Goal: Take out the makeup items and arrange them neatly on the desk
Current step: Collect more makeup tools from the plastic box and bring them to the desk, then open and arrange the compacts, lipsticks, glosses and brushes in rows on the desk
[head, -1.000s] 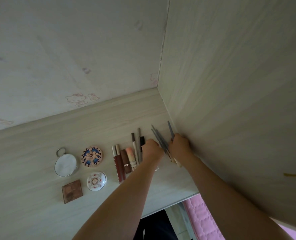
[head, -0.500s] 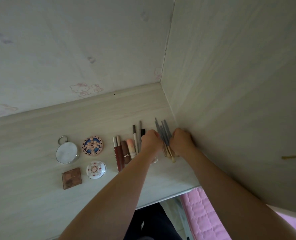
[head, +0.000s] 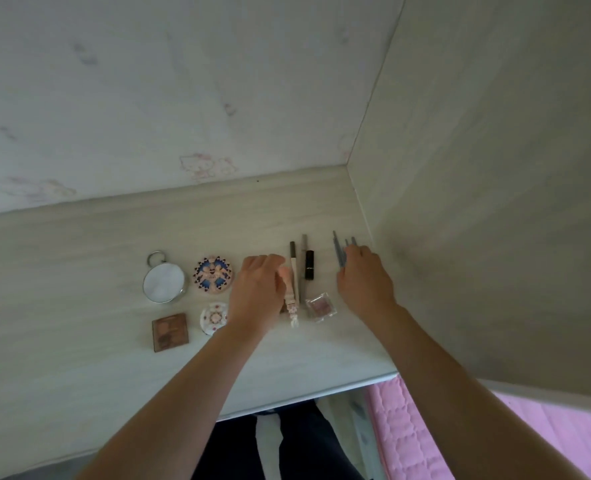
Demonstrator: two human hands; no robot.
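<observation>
Makeup brushes [head: 339, 252], slim with grey-blue handles, are laid on the desk [head: 79, 258] close to the right side panel [head: 494, 202]; the long axes run away from the person, handle tips toward the back wall [head: 148, 98], and the near ends are hidden under the right hand [head: 365, 280]. The right hand is placed over the brushes with fingers bent downward; whether the brushes are pinched or only touched cannot be told. The left hand [head: 257, 292] is lowered, fingers curled, onto a row of lip products, a pale pink tube [head: 287, 282] being visible at its fingertips; the grip itself is hidden. Just right of that hand, a white-and-black pencil [head: 293, 268], a grey pencil [head: 303, 268] and a short black tube [head: 309, 265] are set parallel, all pointing toward the back wall. A small clear-cased eyeshadow [head: 320, 307] is seen between the two wrists. To the left, well apart from the brushes, a round mirror with ring [head: 164, 282], a patterned round compact [head: 213, 273], a white round compact [head: 212, 318] partly covered by the left wrist, and a brown square palette [head: 170, 331] are arranged in two rows. The desk is of pale wood grain; faint cartoon stickers [head: 204, 166] are noted on the back wall, and a pink quilted fabric [head: 408, 427] below the desk edge.
</observation>
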